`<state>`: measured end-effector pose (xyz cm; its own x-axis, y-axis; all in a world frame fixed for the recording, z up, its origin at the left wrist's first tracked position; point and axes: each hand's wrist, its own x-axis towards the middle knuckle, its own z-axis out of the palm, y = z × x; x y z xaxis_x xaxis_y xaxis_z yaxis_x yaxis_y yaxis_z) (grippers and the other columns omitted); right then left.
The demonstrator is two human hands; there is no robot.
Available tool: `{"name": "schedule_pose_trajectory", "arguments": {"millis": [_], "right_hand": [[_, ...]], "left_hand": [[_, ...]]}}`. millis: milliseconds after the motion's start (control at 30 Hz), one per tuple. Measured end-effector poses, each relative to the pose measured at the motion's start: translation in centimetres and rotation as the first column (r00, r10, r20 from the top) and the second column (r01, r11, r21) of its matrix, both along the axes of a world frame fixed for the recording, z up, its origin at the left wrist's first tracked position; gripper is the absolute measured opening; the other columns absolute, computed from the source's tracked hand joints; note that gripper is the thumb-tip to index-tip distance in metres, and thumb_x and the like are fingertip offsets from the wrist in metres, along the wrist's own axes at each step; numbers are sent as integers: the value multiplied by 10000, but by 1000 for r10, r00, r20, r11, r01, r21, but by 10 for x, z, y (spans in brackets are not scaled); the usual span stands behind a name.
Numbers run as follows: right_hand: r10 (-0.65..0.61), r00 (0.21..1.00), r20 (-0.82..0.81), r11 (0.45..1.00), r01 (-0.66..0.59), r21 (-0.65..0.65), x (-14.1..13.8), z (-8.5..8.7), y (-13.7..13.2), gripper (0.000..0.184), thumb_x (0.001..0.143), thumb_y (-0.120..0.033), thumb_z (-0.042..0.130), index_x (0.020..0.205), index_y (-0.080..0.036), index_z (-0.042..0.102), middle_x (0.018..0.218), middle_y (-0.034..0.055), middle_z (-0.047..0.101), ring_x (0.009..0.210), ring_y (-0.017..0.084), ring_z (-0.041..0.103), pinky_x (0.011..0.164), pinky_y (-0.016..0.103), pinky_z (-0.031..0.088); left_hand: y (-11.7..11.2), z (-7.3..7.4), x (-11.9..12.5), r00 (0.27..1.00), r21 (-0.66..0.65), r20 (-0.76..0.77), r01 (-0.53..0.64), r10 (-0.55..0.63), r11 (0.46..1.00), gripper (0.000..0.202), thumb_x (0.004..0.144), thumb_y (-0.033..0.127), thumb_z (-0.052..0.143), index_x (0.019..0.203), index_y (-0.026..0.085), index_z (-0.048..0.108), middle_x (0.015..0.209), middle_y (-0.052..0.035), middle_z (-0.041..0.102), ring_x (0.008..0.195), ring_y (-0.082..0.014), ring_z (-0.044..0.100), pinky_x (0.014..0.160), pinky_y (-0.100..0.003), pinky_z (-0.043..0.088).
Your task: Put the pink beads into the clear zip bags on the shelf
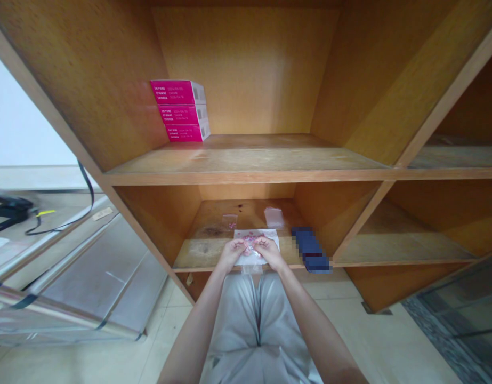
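Note:
My left hand [232,253] and my right hand [267,252] come together over a clear plastic bag [250,245] holding small pink items, and the fingers of both pinch it. The bag lies on a white sheet [256,233] at the front of the lower wooden shelf [206,256]. Behind my left hand is a small clear bag [230,221] with a little pink in it. A whitish translucent packet [274,217] lies behind my right hand. To the right of that hand lies a blurred dark blue block [311,250].
Three stacked magenta cartons [180,110] stand at the left of the upper shelf [246,160]. Wooden dividers flank the lower compartment. Plastic-wrapped flat panels [97,282] and a black strap [86,197] lie on the left, above a tiled floor.

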<state>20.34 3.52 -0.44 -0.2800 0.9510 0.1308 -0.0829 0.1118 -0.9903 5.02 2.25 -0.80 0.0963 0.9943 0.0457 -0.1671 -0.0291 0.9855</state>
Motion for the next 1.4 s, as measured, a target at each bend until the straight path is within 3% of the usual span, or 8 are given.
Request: {"name": "schedule_pose_trajectory", "arguments": {"millis": [333, 767, 1133, 1400], "right_hand": [[-41, 999, 0, 999, 41, -27, -2, -5, 1, 197, 644, -361, 592, 647, -165, 571, 543, -31, 521, 452, 70, 404, 406, 176, 305], [-20, 999, -45, 999, 19, -30, 1, -5, 1, 196, 656, -369, 599, 671, -176, 572, 580, -30, 534, 478, 84, 442, 423, 188, 310], [1, 1000, 10, 998, -2, 67, -1, -1, -1, 134, 644, -301, 604, 677, -173, 584, 631, -11, 591, 582, 119, 520, 552, 229, 393], [-20, 1000, -15, 999, 21, 44, 0, -8, 2, 149, 654, -324, 615, 688, -179, 611, 611, -14, 592, 528, 100, 493, 487, 206, 358]], "left_hand": [[3, -4, 2, 1000, -39, 14, -26, 27, 999, 246, 611, 358, 686, 686, 136, 610, 571, -17, 620, 507, -119, 556, 556, -231, 435], [-2, 7, 2, 998, -10, -16, 63, -63, 998, 226, 650, 328, 663, 747, 126, 633, 618, -45, 635, 562, -131, 567, 581, -238, 431], [-1, -1, 0, 996, 47, -68, 66, -63, 997, 202, 659, 316, 650, 716, 124, 625, 588, -24, 605, 533, -110, 534, 555, -217, 409], [1, -3, 0, 995, 16, -90, 51, -49, 999, 254, 661, 350, 644, 738, 109, 621, 609, -37, 630, 555, -120, 558, 580, -234, 430]]}}
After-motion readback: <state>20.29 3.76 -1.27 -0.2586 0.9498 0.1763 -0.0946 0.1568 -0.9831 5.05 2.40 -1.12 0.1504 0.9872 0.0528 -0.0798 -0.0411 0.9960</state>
